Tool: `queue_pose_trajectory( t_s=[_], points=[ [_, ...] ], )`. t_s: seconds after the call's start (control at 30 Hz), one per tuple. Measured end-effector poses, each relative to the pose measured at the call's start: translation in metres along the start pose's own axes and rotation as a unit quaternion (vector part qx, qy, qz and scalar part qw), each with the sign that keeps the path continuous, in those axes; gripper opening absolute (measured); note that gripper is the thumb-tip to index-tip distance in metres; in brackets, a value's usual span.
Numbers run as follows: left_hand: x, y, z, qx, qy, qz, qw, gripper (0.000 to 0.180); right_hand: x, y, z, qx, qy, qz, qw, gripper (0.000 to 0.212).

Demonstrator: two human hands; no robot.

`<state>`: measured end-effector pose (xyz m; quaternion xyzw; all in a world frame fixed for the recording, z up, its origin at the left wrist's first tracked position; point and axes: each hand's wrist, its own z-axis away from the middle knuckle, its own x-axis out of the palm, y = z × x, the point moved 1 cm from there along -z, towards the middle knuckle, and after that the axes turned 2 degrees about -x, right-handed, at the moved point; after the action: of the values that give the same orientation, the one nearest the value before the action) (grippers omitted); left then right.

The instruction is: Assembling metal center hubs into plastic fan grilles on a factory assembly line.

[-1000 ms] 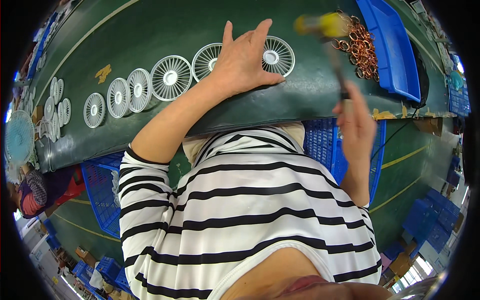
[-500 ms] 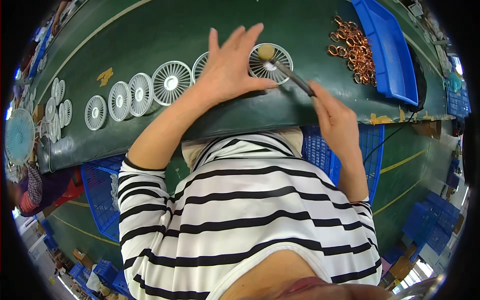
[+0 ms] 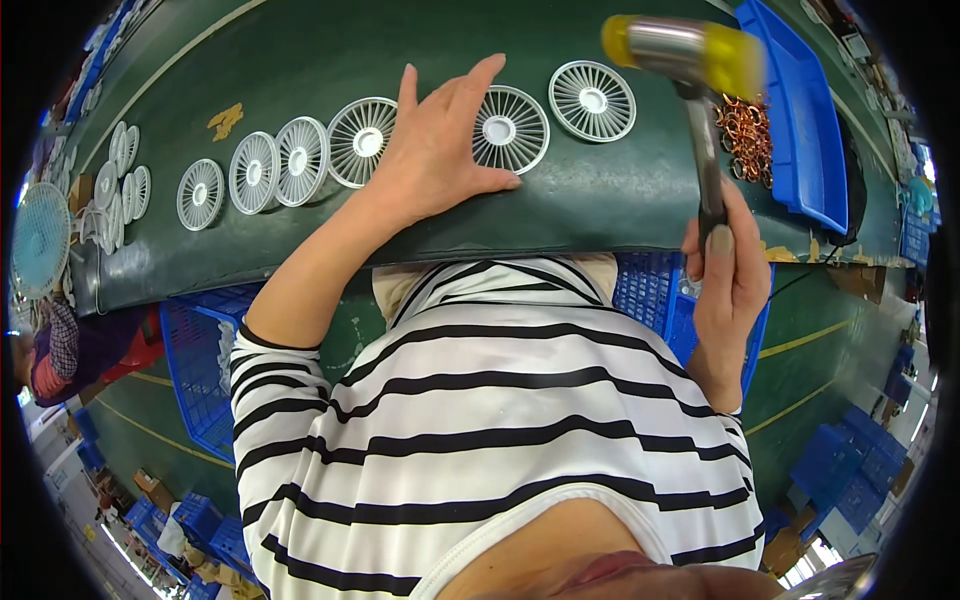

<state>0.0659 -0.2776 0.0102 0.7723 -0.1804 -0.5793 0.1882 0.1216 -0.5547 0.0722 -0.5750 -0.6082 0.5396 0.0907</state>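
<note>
My right hand is wrapped around the dark handle of a hammer. Its metal head with yellow faces is raised above the bench and slightly blurred. My left hand has its fingers spread, resting by a white spoked disc and hiding that disc's left edge. Its thumb lies along the disc's near side. To the right, another spoked disc lies flat, apart from both hands. Left of my left wrist is a spoked disc, partly covered by the hand.
More spoked discs line the green bench to the left, with a cluster at its far left. Copper-coloured rings are piled beside a blue tray at right. Blue crates stand below; a person sits at left.
The hammer has risen off a disc and swung right. That disc now lies farther right, away from my left hand, and the disc beside my left hand shows farther right too.
</note>
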Motion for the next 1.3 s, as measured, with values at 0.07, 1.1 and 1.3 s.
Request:
queue_pose_trajectory(
  t_s=[0.07,1.1,1.3],
  points=[
    [-0.002,0.001,-0.004,-0.011,-0.013,0.008,1.0,0.107,0.002,0.022,0.014,-0.032,-0.051,0.052,0.997,0.037],
    [-0.035,-0.025,0.042,-0.052,0.046,-0.046,0.997,0.111,0.055,0.008,-0.011,-0.08,-0.12,0.022,0.989,0.036],
    [-0.031,-0.031,0.045,-0.06,0.076,-0.004,0.995,0.114,0.068,-0.001,-0.025,-0.039,-0.151,0.067,0.986,0.038]
  ],
)
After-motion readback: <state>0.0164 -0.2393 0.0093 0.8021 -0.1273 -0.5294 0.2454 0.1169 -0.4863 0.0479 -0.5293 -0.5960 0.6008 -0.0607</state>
